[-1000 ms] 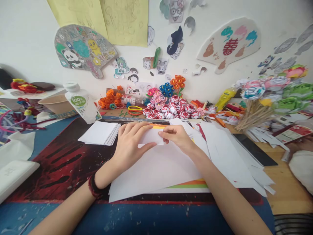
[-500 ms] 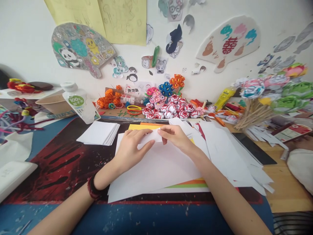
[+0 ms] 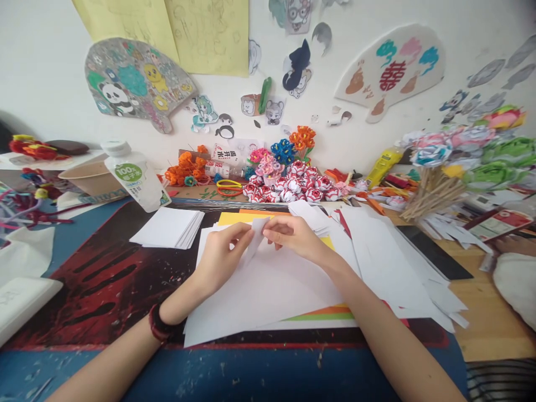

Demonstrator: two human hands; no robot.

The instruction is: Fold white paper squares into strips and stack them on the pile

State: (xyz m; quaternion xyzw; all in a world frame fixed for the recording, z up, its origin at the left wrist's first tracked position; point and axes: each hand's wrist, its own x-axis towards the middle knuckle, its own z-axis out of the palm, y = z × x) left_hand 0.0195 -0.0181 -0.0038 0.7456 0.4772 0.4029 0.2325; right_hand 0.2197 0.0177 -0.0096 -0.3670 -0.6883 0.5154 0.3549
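A small folded piece of white paper (image 3: 258, 228) stands tilted between my two hands, narrow side toward me. My left hand (image 3: 224, 254) pinches its left side between thumb and fingers. On its right, my right hand (image 3: 291, 234) has thumb and curled fingers closed at the paper's edge. Both hands are above a large white sheet (image 3: 268, 296), which lies over yellow, orange and green sheets. Left of my left hand rests a stack of white paper squares (image 3: 167, 226).
Loose white sheets (image 3: 389, 262) and a dark flat tablet-like slab (image 3: 435, 251) lie on the right. At the back are red-and-white paper flowers (image 3: 293, 187). A white bottle (image 3: 134, 176) stands back left; a white case (image 3: 27, 307) is at the left edge.
The small paper has turned from lying flat and wide to a narrow, folded, upright slant. My left fingers have drawn in from spread across it to a pinch.
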